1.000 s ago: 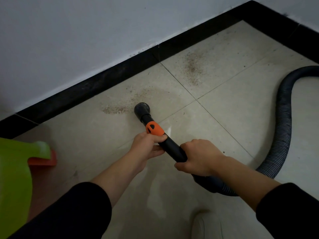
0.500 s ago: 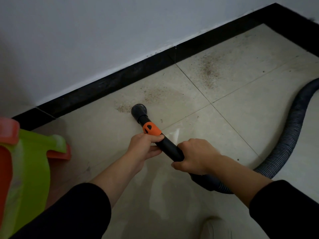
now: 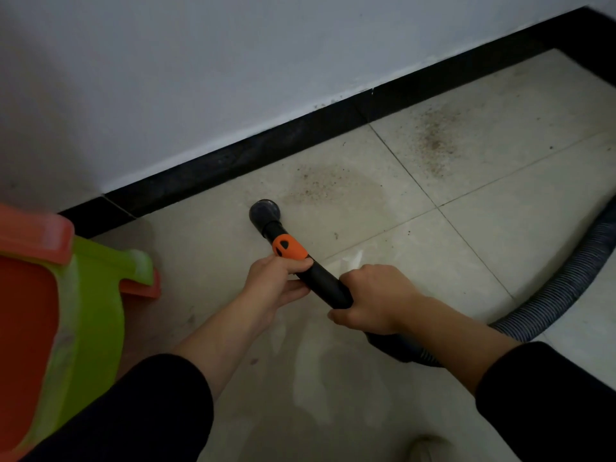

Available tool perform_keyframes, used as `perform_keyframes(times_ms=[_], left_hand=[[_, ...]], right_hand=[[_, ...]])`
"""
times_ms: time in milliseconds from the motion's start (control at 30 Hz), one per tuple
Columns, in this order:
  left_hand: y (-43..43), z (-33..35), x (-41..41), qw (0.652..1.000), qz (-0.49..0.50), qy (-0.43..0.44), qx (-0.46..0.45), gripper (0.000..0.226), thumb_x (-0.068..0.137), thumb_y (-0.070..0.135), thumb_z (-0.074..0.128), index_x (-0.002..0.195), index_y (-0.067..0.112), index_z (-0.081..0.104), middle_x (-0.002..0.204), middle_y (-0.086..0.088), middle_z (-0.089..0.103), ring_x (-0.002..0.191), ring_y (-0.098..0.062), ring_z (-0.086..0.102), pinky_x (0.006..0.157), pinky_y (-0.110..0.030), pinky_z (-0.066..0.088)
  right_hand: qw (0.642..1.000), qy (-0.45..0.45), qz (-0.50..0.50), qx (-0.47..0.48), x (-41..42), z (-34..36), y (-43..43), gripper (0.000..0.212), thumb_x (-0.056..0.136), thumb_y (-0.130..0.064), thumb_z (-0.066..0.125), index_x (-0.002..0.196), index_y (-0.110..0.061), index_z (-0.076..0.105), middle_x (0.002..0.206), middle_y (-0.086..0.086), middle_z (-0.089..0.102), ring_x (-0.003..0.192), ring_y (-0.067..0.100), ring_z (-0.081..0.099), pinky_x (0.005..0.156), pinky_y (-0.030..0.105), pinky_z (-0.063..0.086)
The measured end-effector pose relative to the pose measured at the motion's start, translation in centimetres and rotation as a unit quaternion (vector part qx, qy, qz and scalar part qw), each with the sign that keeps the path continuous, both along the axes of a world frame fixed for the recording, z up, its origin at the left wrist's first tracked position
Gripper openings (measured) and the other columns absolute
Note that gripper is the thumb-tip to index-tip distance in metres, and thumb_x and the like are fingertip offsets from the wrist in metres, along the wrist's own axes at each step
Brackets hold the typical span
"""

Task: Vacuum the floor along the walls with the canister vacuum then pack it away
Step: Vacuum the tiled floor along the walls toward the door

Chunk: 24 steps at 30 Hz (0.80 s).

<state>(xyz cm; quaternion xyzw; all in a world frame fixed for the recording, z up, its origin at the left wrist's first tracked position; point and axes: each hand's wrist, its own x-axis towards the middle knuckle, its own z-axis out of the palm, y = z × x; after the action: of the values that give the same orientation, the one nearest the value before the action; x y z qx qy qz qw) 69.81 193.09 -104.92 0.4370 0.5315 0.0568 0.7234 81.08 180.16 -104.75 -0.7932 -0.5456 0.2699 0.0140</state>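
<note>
The vacuum nozzle [image 3: 265,211] rests on the tiled floor [image 3: 466,248], just short of the black baseboard [image 3: 300,141], at the left edge of a patch of dirt [image 3: 320,186]. Behind it runs a black tube [image 3: 320,285] with an orange collar [image 3: 288,250]. The left hand [image 3: 275,283] has its grip closed around the tube just below the collar; the right hand [image 3: 373,298] is closed on it lower down. The ribbed hose [image 3: 566,278] curves off to the right. A second dirt patch [image 3: 433,138] lies further right. Stacked plastic stools [image 3: 83,295], it seems, stand at left.
</note>
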Motion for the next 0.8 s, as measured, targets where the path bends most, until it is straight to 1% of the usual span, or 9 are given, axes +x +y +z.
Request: perform_keyframes(times_ms=[100, 200, 300, 433, 533, 700, 800], left_hand=[[0.4, 0.0, -0.2, 1.000, 0.005, 0.002, -0.004, 0.020, 0.086, 0.003, 0.067, 0.106, 0.006, 0.063, 0.107, -0.010, 0.067, 0.091, -0.030, 0.070, 0.071, -0.030, 0.058], [0.8, 0.0, -0.4, 1.000, 0.006, 0.003, -0.006, 0.024, 0.087, 0.003, 0.065, 0.110, 0.008, 0.062, 0.110, -0.010, 0.067, 0.093, -0.030, 0.069, 0.072, -0.030, 0.058], [1.4, -0.1, -0.4, 1.000, 0.014, 0.004, -0.005, 0.027, 0.087, 0.003, 0.065, 0.113, 0.008, 0.060, 0.110, -0.010, 0.067, 0.093, -0.030, 0.069, 0.071, -0.030, 0.058], [2.3, -0.2, -0.2, 1.000, 0.029, 0.005, 0.001, 0.022, 0.087, 0.003, 0.064, 0.108, 0.010, 0.061, 0.108, -0.010, 0.067, 0.091, -0.028, 0.069, 0.070, -0.030, 0.057], [2.9, -0.4, -0.1, 0.999, 0.035, 0.005, 0.006, 0.019, 0.087, 0.003, 0.064, 0.105, 0.010, 0.061, 0.108, -0.009, 0.067, 0.091, -0.027, 0.069, 0.072, -0.030, 0.057], [3.9, -0.7, 0.0, 0.999, 0.046, -0.003, 0.011, 0.019, 0.088, 0.004, 0.064, 0.106, 0.010, 0.062, 0.107, -0.009, 0.068, 0.090, -0.025, 0.069, 0.070, -0.028, 0.056], [4.6, -0.9, 0.1, 0.998, 0.060, -0.014, 0.006, 0.020, 0.088, 0.005, 0.064, 0.107, 0.012, 0.062, 0.109, -0.009, 0.067, 0.092, -0.026, 0.069, 0.073, -0.029, 0.056]], right_hand=[[1.000, -0.004, 0.009, 0.000, -0.1, -0.1, 0.5, 0.031, 0.082, -0.054, 0.059, 0.081, -0.025, 0.049, 0.068, -0.004, 0.052, 0.066, 0.019, 0.055, 0.058, 0.027, 0.039], [1.000, -0.007, 0.021, -0.001, -0.1, -0.2, 1.2, 0.030, 0.083, -0.053, 0.059, 0.083, -0.025, 0.048, 0.070, -0.004, 0.053, 0.066, 0.019, 0.054, 0.054, 0.026, 0.033], [1.000, -0.001, 0.022, -0.002, -0.1, -0.3, 1.8, 0.030, 0.084, -0.053, 0.058, 0.086, -0.024, 0.049, 0.076, -0.002, 0.056, 0.068, 0.019, 0.055, 0.061, 0.028, 0.039], [1.000, 0.006, 0.026, 0.002, 0.0, -0.5, 2.6, 0.031, 0.087, -0.053, 0.055, 0.090, -0.024, 0.047, 0.078, -0.002, 0.053, 0.070, 0.019, 0.052, 0.066, 0.028, 0.039], [1.000, 0.007, 0.030, 0.006, 0.2, -0.9, 3.2, 0.032, 0.088, -0.054, 0.053, 0.092, -0.023, 0.044, 0.079, -0.002, 0.052, 0.070, 0.020, 0.051, 0.066, 0.029, 0.039], [0.999, 0.009, 0.026, 0.030, 0.3, -1.5, 4.0, 0.034, 0.090, -0.054, 0.052, 0.094, -0.022, 0.040, 0.079, -0.001, 0.050, 0.070, 0.021, 0.050, 0.065, 0.030, 0.037], [0.999, 0.007, 0.015, 0.052, 0.3, -1.9, 4.7, 0.034, 0.091, -0.052, 0.051, 0.093, -0.021, 0.038, 0.079, -0.001, 0.051, 0.068, 0.022, 0.049, 0.063, 0.030, 0.037]])
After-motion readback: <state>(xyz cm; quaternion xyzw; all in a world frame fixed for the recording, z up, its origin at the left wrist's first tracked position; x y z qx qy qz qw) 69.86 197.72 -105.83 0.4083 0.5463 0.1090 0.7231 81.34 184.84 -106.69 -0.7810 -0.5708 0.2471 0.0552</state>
